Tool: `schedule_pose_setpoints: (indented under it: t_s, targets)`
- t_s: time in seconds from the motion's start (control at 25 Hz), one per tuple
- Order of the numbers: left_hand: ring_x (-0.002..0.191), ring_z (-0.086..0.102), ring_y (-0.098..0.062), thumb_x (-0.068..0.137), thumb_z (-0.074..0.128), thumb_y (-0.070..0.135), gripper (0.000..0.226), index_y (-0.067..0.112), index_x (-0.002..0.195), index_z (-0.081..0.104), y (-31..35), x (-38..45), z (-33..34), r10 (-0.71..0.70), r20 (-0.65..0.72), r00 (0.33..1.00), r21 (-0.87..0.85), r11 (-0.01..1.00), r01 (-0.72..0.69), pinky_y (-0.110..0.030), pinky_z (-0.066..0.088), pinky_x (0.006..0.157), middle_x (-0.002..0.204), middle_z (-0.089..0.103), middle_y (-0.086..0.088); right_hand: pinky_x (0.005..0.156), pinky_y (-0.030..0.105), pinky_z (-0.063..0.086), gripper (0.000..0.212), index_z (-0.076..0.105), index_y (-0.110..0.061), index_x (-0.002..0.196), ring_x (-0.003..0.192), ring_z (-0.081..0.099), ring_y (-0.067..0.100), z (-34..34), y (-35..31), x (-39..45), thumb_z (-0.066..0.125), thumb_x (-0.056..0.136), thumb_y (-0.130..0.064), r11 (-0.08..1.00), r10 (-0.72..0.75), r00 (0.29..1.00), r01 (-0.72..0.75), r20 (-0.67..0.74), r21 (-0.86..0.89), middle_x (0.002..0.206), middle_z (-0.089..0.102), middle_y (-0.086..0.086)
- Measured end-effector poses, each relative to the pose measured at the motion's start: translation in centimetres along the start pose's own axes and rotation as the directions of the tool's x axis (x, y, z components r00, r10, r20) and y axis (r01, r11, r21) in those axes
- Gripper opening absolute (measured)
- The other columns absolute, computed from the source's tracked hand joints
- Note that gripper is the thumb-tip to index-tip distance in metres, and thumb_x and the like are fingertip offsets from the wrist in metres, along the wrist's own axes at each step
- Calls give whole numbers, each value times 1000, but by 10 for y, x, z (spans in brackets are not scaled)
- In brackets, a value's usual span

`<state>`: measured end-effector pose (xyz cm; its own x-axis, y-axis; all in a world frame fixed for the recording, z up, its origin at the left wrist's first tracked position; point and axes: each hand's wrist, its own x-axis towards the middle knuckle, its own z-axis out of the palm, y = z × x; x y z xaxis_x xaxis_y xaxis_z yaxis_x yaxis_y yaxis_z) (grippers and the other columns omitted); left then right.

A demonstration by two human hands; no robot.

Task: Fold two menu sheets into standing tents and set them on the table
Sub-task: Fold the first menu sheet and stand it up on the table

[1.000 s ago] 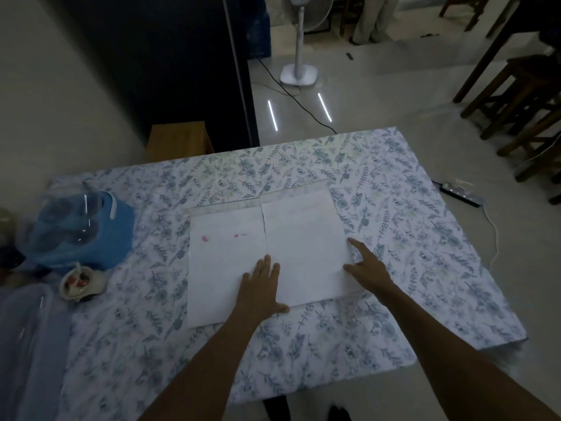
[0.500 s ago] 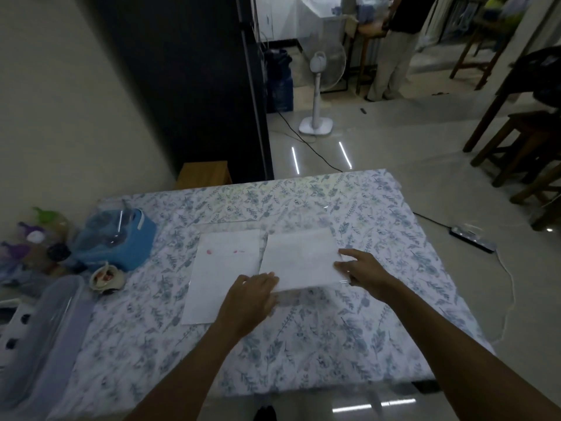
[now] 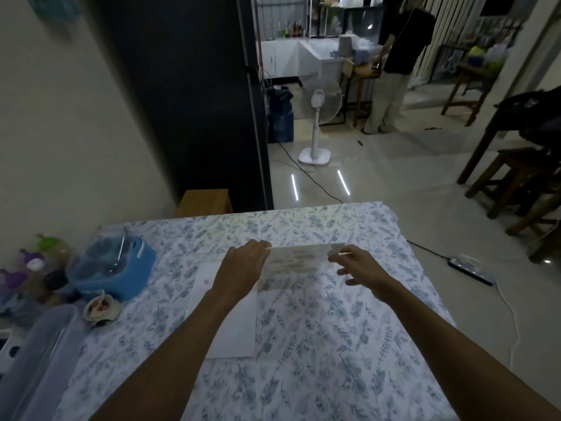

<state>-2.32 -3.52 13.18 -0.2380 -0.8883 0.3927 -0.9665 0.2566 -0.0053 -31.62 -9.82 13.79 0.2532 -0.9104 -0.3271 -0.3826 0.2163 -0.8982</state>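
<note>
Two menu sheets are on the floral tablecloth (image 3: 318, 344). The right sheet (image 3: 296, 264) is lifted, its near half raised and its printed side facing me. My left hand (image 3: 243, 268) pinches its upper left corner and my right hand (image 3: 359, 267) pinches its upper right corner with thumb and forefinger, other fingers spread. The left sheet (image 3: 235, 326) lies flat and white, with a small pink mark near its far left; my left forearm crosses over it.
A blue container (image 3: 121, 273) with a clear lid, a small bowl (image 3: 101, 308), toys and a clear plastic box (image 3: 36, 354) crowd the table's left side. Beyond the table stand a fan (image 3: 317, 117), wooden stools (image 3: 522, 174), a power strip (image 3: 472, 268) and a person (image 3: 394, 59).
Both hands went from pressing flat on the right sheet to gripping its edge and lifting it up and away from me. The camera view tilted up toward the room.
</note>
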Motion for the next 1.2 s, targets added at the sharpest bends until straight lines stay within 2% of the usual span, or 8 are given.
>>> schedule_pose_setpoints:
  t_s: [0.12, 0.24, 0.36, 0.56, 0.64, 0.96, 1.12, 1.2]
  targets:
    - [90, 65, -18, 86, 75, 26, 32, 20, 115, 63, -21, 26, 17, -37, 59, 998, -33, 999, 39, -36, 56, 66, 105, 69, -1, 78, 42, 59, 26, 59, -22, 115, 95, 70, 24, 5, -9, 24, 58, 94, -39, 997, -12, 996, 4, -93, -80, 106, 72, -2]
    - [94, 63, -15, 89, 69, 37, 38, 28, 123, 55, -46, 55, 39, -81, 84, 993, -63, 994, 86, -36, 56, 74, 113, 64, 4, 68, 39, 59, 14, 56, -24, 112, 89, 71, 29, 12, -19, 50, 53, 99, -29, 980, -36, 987, 4, -156, -199, 96, 74, 3]
    - [94, 63, -16, 91, 63, 44, 39, 31, 125, 49, -64, 81, 54, -116, 96, 989, -110, 986, 126, -38, 56, 78, 116, 61, 5, 68, 42, 60, 14, 54, -25, 113, 81, 71, 24, 21, -29, 78, 49, 101, -28, 959, -58, 976, -4, -211, -284, 90, 74, 3]
    - [69, 59, -11, 93, 63, 46, 35, 32, 121, 48, -72, 108, 68, -254, 49, 966, -198, 945, 259, -32, 58, 58, 102, 55, 4, 72, 49, 62, 16, 50, -30, 116, 74, 71, 17, 32, -21, 116, 47, 101, -31, 933, -78, 954, -32, -289, -358, 78, 71, -8]
    - [65, 56, -11, 94, 63, 44, 37, 30, 125, 47, -76, 114, 73, -263, 41, 964, -219, 939, 266, -32, 58, 55, 101, 54, 1, 71, 50, 62, 17, 48, -31, 118, 75, 71, 18, 35, -21, 124, 46, 102, -30, 932, -63, 955, -48, -289, -360, 80, 71, -7]
    - [73, 60, -19, 100, 53, 30, 33, 22, 131, 44, -79, 127, 74, -277, 61, 959, -311, 908, 282, -39, 59, 58, 109, 49, -7, 69, 50, 62, 13, 46, -33, 113, 70, 72, 18, 40, -22, 140, 45, 101, -29, 931, -49, 944, -75, -325, -358, 76, 72, -3]
    - [86, 61, -22, 96, 61, 28, 51, 24, 141, 37, -68, 126, 75, -343, 49, 938, -337, 878, 339, -39, 61, 64, 126, 42, -9, 67, 42, 60, 18, 52, -25, 117, 70, 72, 21, 39, -30, 140, 45, 100, -24, 964, 10, 940, -99, -341, -246, 78, 73, 2]
    - [98, 61, -25, 93, 66, 26, 61, 26, 144, 34, -61, 123, 71, -351, 56, 935, -356, 868, 347, -40, 62, 69, 138, 35, -10, 68, 43, 59, 23, 53, -22, 121, 75, 72, 24, 36, -36, 137, 48, 99, -21, 968, 44, 945, -120, -325, -219, 83, 75, 4]
